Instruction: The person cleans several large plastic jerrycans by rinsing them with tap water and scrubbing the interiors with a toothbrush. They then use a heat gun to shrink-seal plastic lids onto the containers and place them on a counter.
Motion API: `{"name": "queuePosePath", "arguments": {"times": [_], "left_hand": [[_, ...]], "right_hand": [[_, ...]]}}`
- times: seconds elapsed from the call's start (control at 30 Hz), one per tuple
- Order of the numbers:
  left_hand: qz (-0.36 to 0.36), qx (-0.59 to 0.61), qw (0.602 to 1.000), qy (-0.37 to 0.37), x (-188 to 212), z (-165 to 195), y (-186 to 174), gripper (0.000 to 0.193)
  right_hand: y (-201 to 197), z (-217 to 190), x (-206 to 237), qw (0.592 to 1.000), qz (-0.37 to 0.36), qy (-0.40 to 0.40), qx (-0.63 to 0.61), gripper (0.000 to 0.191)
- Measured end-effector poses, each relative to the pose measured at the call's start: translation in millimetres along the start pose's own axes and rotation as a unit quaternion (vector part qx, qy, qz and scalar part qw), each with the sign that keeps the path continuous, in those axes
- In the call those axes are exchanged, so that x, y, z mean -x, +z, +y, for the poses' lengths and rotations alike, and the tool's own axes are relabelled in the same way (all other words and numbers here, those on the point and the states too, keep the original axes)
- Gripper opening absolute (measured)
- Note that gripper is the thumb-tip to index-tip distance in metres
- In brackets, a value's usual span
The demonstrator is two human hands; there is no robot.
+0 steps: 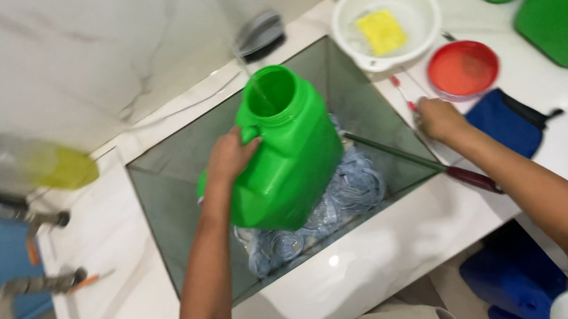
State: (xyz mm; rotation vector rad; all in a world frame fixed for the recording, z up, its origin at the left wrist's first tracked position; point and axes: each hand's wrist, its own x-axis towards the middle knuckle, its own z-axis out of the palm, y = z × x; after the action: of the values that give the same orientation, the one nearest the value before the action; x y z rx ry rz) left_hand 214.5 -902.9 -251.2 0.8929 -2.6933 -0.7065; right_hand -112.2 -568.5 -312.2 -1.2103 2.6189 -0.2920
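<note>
- We note the left hand closed on the green jug, tilted over the sink, water entering.
- Right hand rests on the tabletop; its fingers' state we cannot tell.
- We advise keeping the mouth under the stream.

Green open-mouthed jug, tilted over sink.

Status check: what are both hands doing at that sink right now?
Left hand grips the green jug by its handle, over the sink. Right hand rests on the counter edge near the red bowl. Long rod crosses the sink corner.
</note>
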Motion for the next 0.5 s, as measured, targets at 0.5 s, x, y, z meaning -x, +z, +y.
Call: {"name": "queuePosePath", "arguments": {"times": [0.5], "left_hand": [[-0.004, -0.024, 0.999, -0.048, -12, 6, 5, 0.034]], "right_hand": [[-35, -215, 52, 0.986, 0.009, -0.165, 0.018, 0.060]]}}
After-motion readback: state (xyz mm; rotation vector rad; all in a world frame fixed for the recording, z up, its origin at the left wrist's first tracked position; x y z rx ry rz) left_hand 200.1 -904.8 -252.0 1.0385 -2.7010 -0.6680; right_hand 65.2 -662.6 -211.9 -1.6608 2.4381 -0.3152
